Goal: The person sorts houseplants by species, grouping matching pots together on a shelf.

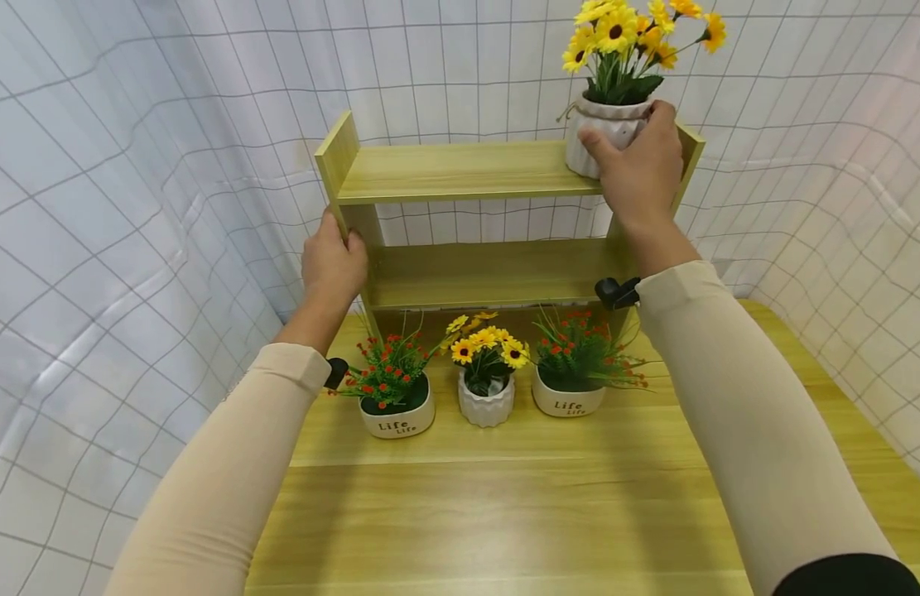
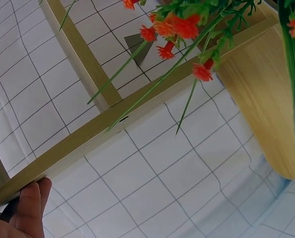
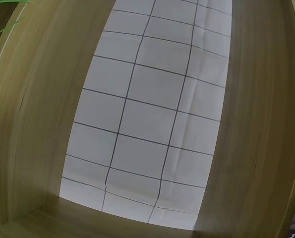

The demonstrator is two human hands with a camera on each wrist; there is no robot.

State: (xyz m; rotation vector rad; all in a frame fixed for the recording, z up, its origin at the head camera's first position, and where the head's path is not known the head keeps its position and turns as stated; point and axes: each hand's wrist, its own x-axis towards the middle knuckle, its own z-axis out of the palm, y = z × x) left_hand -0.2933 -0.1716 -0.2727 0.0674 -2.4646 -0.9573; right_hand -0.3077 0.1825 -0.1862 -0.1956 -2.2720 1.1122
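Note:
My right hand [image 1: 646, 174] grips a white ribbed flowerpot [image 1: 604, 128] of yellow sunflowers at the right end of the top board of a wooden shelf [image 1: 460, 170]. Twine is tied round the pot's neck. My left hand [image 1: 334, 263] holds the shelf's left side panel, fingers behind it; in the left wrist view the fingers [image 2: 30, 208] lie against the panel's edge. Only the shelf's boards [image 3: 33, 109] and the backdrop between them show in the right wrist view, so the right hand is hidden there.
On the wooden table [image 1: 482, 513], before the shelf, stand a left "Life" planter [image 1: 396, 422] with red flowers, a small white pot [image 1: 486, 406] of yellow sunflowers, and a right "Life" planter [image 1: 567, 403] with red flowers. A white grid-patterned curtain [image 1: 460, 83] surrounds the table.

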